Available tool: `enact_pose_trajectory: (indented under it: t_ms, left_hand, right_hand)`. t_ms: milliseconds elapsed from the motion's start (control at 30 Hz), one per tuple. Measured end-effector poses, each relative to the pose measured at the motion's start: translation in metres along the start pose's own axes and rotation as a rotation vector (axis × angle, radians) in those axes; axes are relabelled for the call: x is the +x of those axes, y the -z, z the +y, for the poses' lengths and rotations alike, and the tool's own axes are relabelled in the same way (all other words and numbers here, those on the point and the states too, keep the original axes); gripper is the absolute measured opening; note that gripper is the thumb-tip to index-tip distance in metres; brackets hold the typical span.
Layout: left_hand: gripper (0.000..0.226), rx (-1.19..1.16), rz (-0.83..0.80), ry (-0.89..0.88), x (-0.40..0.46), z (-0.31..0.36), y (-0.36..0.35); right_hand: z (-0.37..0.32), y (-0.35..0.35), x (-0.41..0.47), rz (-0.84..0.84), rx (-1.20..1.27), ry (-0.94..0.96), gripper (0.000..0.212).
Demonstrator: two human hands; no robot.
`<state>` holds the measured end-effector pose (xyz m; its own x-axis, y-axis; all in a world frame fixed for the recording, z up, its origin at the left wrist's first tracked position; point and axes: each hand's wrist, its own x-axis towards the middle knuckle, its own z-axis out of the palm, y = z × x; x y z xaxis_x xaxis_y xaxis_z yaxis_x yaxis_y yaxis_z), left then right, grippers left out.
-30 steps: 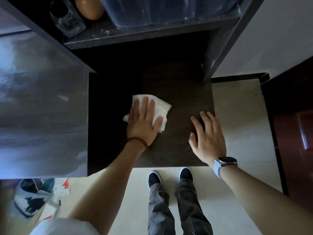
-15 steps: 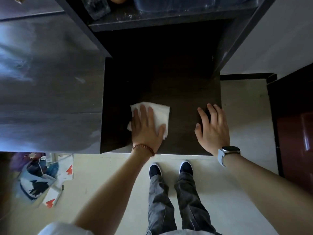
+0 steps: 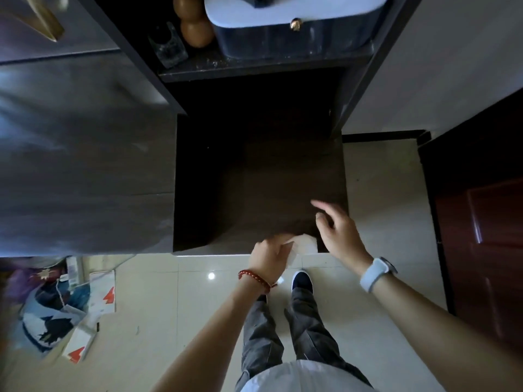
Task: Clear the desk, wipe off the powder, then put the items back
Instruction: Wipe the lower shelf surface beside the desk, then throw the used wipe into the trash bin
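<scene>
Our left hand (image 3: pixel 270 254) has its fingers curled round the white cloth (image 3: pixel 307 244) at the near edge of the desk (image 3: pixel 271 182), part of the cloth hanging past that edge. Our right hand (image 3: pixel 336 232) hovers over the near right corner, fingers loose and apart, holding nothing; whether it touches the wood we cannot tell.

The risk, as we judge it, is at this edge: any powder gathered in the cloth could spill onto the floor tiles (image 3: pixel 181 301) or our shoes (image 3: pixel 301 280) if we lift the cloth carelessly or let it unfold. Residue could also remain in the dark far part of the desk, where the light is too poor to judge.

The desk surface looks bare and dark. A tall cabinet (image 3: pixel 85 165) bounds it on the left, a dark upright panel on the far right. Above the far end a shelf (image 3: pixel 254 69) carries a grey box (image 3: pixel 294 29), a gourd (image 3: pixel 195 26) and a glass piece (image 3: pixel 169 50), so reaching deep means keeping low. The near side is open to us.
</scene>
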<state>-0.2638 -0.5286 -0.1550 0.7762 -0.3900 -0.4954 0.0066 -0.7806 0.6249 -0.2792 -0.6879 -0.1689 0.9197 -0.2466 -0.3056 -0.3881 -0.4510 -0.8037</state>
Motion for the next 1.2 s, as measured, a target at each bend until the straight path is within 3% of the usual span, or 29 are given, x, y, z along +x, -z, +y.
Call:
enact_pose_trajectory:
  t_ms: [100, 200, 300, 500, 567, 633, 700, 767, 867, 1000, 1100, 1200]
  left_hand:
    - [0.009, -0.244, 0.027, 0.018, -0.015, 0.013, 0.013]
    - [0.029, -0.327, 0.012, -0.042, -0.033, 0.026, 0.023]
    - [0.020, -0.302, 0.027, -0.107, -0.050, 0.044, 0.036]
    - [0.018, -0.144, -0.109, -0.168, -0.104, 0.078, 0.039]
    - [0.018, -0.329, -0.217, -0.081, -0.127, 0.090, 0.025]
    - [0.014, -0.610, -0.435, 0.101, -0.152, 0.106, 0.007]
    - [0.010, -0.760, -0.678, 0.228, -0.178, 0.123, -0.015]
    - [0.030, -0.619, -0.899, 0.197, -0.203, 0.139, -0.039]
    - [0.061, -0.341, -1.172, 0.092, -0.242, 0.162, -0.079]
    - [0.078, -0.069, -1.476, 0.004, -0.306, 0.188, -0.146]
    - [0.087, 0.080, -1.597, 0.001, -0.352, 0.194, -0.206]
    - [0.077, 0.094, -1.562, 0.115, -0.393, 0.202, -0.273]
  right_hand:
    - [-0.031, 0.017, -0.031, -0.141, 0.303, -0.085, 0.021]
    - [-0.052, 0.032, -0.064, -0.236, 0.338, -0.120, 0.021]
    - [-0.068, 0.042, -0.097, -0.105, 0.293, -0.126, 0.003]
    - [-0.091, 0.045, -0.196, 0.508, 0.135, -0.115, 0.016]
    - [-0.088, 0.040, -0.237, 0.636, 0.134, -0.156, 0.030]
    - [-0.085, 0.036, -0.277, 0.680, 0.179, -0.200, 0.044]
    - [-0.079, 0.034, -0.318, 0.701, 0.263, -0.242, 0.037]
    - [-0.069, 0.031, -0.356, 0.751, 0.388, -0.318, 0.027]
    - [-0.048, 0.029, -0.408, 0.989, 0.505, -0.454, 0.037]
    - [-0.012, 0.030, -0.482, 1.325, 0.595, -0.560, 0.034]
    - [0.026, 0.032, -0.546, 1.491, 0.658, -0.618, 0.021]
    - [0.072, 0.037, -0.611, 1.574, 0.723, -0.707, 0.017]
